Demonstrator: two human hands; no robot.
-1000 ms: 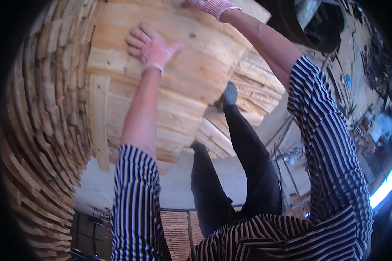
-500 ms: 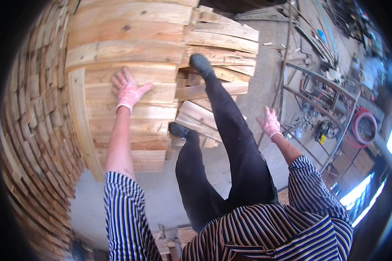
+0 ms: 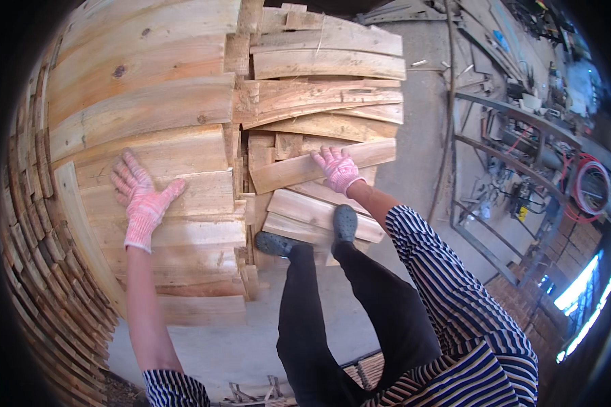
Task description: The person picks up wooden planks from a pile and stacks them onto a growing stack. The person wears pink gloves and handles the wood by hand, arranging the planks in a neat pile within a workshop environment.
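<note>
My left hand, in a pink-and-white knit glove, lies flat with fingers spread on a high stack of wooden boards. Over to the right, my gloved right hand rests on a loose wooden plank, fingers stretched across its upper face. That plank slants over a lower, untidy pile of boards. Below it, two more planks lie at an angle near my feet. Whether the right fingertips curl over the plank's far edge I cannot make out.
Tightly stacked wood pieces form a wall at the left. A metal frame stands on the right, with a coil of red hose beside it. My dark shoes are close to the loose planks. Grey concrete floor runs between pile and frame.
My right hand has come from the open air at the right onto the slanted plank. My right foot has stepped back off the pile. The left hand stays flat on the stack.
</note>
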